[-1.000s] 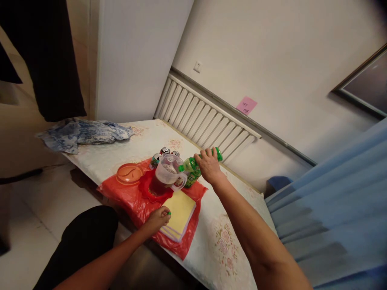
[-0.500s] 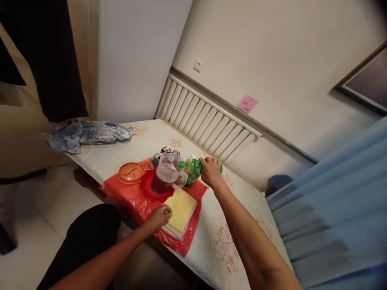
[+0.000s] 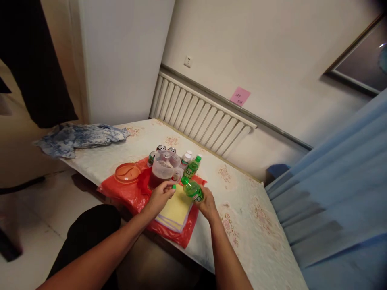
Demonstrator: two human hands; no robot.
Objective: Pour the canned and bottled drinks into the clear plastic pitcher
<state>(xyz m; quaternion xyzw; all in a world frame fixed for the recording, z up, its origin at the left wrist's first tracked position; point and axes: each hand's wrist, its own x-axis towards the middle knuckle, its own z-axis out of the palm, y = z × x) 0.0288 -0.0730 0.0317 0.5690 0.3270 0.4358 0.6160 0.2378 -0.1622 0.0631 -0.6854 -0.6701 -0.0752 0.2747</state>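
Observation:
My right hand [image 3: 208,203] is closed round the lower part of a green plastic bottle [image 3: 192,189], which is tilted with its neck toward the upper left. Between the fingertips of my left hand [image 3: 161,197] is a small green bottle cap [image 3: 174,187]. Just beyond that hand stands a clear plastic jug [image 3: 163,167] with dark liquid in its lower part and foam higher up. Yellow cloths [image 3: 172,211] lie stacked under the two hands on a red plastic bag [image 3: 139,201]. An orange-red round lid [image 3: 127,173] rests left of the jug.
Behind the jug are several drink cans [image 3: 161,148]. A second green bottle [image 3: 193,166] and white-capped bottles [image 3: 186,158] stand to its right. A blue patterned cloth [image 3: 81,139] lies at the far left of the flowered table cover [image 3: 242,217]. A radiator [image 3: 199,117] runs along the wall.
My right hand has drawn the green bottle back from the jug's rim, toward me and lower. My left hand has moved up toward the jug, the cap still in its fingers.

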